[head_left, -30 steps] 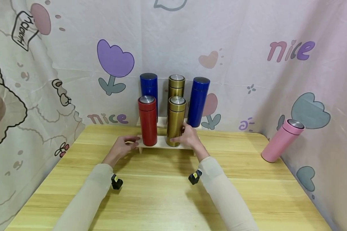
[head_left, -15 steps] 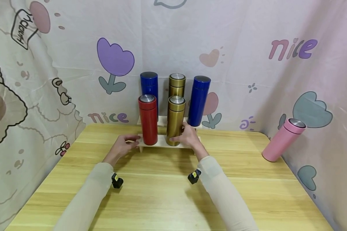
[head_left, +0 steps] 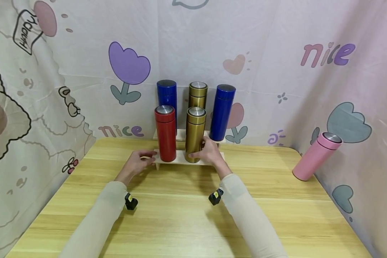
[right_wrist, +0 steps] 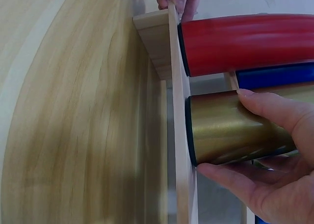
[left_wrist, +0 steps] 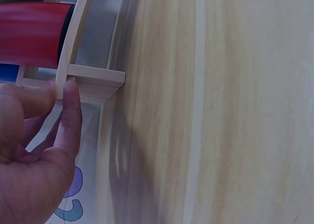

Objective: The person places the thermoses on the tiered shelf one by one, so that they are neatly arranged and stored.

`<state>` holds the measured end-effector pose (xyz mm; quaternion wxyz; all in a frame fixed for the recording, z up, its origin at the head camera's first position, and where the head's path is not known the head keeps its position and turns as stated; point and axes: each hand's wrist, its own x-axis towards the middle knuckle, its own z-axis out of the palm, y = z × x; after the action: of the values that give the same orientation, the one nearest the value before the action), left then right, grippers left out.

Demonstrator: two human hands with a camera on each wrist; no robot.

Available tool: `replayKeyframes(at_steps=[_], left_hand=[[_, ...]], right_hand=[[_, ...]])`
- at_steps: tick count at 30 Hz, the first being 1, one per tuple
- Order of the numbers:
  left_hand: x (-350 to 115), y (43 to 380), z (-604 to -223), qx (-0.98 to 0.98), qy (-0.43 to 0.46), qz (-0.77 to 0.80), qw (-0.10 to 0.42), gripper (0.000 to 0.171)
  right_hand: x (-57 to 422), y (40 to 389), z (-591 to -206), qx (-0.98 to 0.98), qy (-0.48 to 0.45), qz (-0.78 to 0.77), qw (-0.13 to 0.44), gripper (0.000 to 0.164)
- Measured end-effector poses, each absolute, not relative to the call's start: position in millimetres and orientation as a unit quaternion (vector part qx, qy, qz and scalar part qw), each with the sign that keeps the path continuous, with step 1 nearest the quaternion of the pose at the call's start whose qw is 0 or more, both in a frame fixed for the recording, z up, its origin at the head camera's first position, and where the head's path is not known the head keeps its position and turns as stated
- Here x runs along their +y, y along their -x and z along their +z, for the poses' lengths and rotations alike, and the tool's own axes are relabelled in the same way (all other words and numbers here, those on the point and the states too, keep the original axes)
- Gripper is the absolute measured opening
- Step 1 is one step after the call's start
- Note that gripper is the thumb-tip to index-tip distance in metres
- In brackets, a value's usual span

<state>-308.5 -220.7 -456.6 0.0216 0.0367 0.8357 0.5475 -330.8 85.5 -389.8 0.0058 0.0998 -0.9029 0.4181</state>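
Note:
On the lower front step of a two-tier wooden rack (head_left: 180, 157), my right hand (head_left: 209, 152) holds a gold thermos bottle (head_left: 195, 138) near its base. In the right wrist view, thumb and fingers lie on opposite sides of that gold bottle (right_wrist: 221, 128), whose dark base meets the board. My left hand (head_left: 137, 165) pinches the left end of the same step between thumb and finger, as the left wrist view shows. Standing upright to the left of the gold bottle is a red thermos bottle (head_left: 166, 138), apart from it and untouched.
Behind, the upper step bears a blue bottle (head_left: 166, 93) at left, another gold bottle (head_left: 198, 94) in the middle and a second blue bottle (head_left: 223, 113) at right. A pink bottle (head_left: 316, 157) stands at the table's right edge. Printed cloth hangs around the table (head_left: 174, 222).
The front gold bottle, in my right hand, has shifted slightly left towards the red one. My left hand keeps its place on the rack's end.

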Motion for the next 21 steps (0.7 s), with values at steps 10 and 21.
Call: replayKeyframes(at_steps=[10, 21], left_hand=[[-220.8, 309.0, -458.3, 0.838, -0.038, 0.543, 0.023, 0.037], [-220.7, 309.3, -458.9, 0.835, -0.037, 0.548, 0.019, 0.037]], right_hand=[[84.9, 331.0, -390.3, -0.904, -0.095, 0.416, 0.004, 0.080], [85.5, 331.8, -390.8, -0.907, -0.090, 0.411, -0.001, 0.082]])
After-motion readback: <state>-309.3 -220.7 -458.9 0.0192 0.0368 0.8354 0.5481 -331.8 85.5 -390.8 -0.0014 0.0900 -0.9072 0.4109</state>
